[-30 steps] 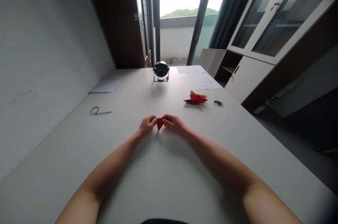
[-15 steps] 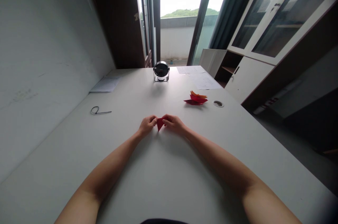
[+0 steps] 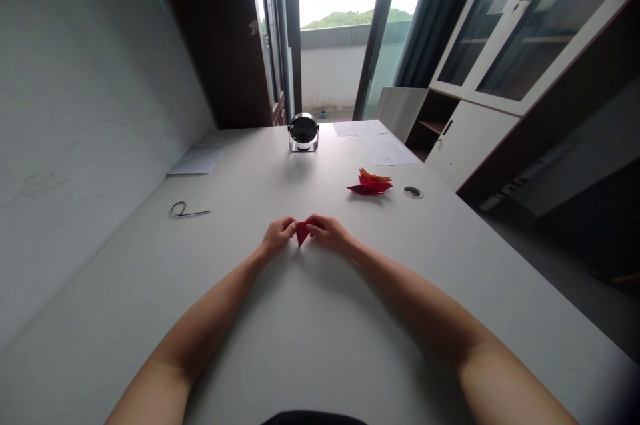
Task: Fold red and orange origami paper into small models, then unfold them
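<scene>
Between my two hands is a small piece of folded red paper (image 3: 302, 233), its visible part a triangle with one point toward me. My left hand (image 3: 280, 237) pinches its left edge. On the other side, my right hand (image 3: 327, 233) has its fingers closed on the right part and covers some of it. Both hands are low over the white table (image 3: 310, 331). Farther off to the right lies a loose pile of folded red and orange paper (image 3: 371, 183), touched by neither hand.
A round black-and-silver device on a stand (image 3: 303, 133) is at the table's far end. Paper sheets lie at the back left (image 3: 197, 160) and back right (image 3: 385, 149). A black cable tie (image 3: 190, 211) lies left; a cable hole (image 3: 413, 193) is at right.
The camera view has shifted slightly. Both hands keep the same grip on the red paper, with no clear movement of the fingers.
</scene>
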Motion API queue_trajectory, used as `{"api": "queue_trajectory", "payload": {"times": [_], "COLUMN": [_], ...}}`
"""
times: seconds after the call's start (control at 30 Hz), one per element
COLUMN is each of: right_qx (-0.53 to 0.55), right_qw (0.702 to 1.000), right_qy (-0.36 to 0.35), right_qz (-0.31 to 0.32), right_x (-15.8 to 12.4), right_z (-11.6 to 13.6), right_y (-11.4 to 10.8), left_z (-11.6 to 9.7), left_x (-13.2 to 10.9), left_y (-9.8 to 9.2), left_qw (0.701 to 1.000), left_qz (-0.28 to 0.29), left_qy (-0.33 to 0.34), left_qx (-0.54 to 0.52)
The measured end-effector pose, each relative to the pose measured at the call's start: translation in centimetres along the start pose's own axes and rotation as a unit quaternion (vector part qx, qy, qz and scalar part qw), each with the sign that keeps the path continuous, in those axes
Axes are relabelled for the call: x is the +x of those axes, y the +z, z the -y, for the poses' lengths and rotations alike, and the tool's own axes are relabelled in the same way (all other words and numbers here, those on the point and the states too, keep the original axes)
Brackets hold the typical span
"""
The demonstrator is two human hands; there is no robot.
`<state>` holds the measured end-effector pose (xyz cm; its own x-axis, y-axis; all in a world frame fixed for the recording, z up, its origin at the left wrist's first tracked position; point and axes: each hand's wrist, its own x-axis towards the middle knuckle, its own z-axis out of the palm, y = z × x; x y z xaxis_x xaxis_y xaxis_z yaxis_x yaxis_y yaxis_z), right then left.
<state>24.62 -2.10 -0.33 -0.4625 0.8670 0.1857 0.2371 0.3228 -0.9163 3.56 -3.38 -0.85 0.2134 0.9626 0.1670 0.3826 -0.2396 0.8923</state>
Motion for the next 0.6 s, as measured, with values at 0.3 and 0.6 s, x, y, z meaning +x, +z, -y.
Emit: {"api": "queue_trajectory", "payload": {"times": [0.3, 0.6], "right_qx": [-0.006, -0.004], "right_qw": [1.0, 1.0], "right_qy": [-0.004, -0.005], "right_qz": [0.003, 0.005], "right_x": [0.1, -0.05], "right_z": [-0.33, 0.15], "right_y": [-0.03, -0.06], "left_z": [0.08, -0.29], "left_x": [-0.03, -0.09], "left_y": [-0.04, -0.01], "left_qw": [1.0, 1.0], "left_qz": [0.004, 0.001], "left_qy": [0.006, -0.005], "left_qx": [0.002, 0.003]}}
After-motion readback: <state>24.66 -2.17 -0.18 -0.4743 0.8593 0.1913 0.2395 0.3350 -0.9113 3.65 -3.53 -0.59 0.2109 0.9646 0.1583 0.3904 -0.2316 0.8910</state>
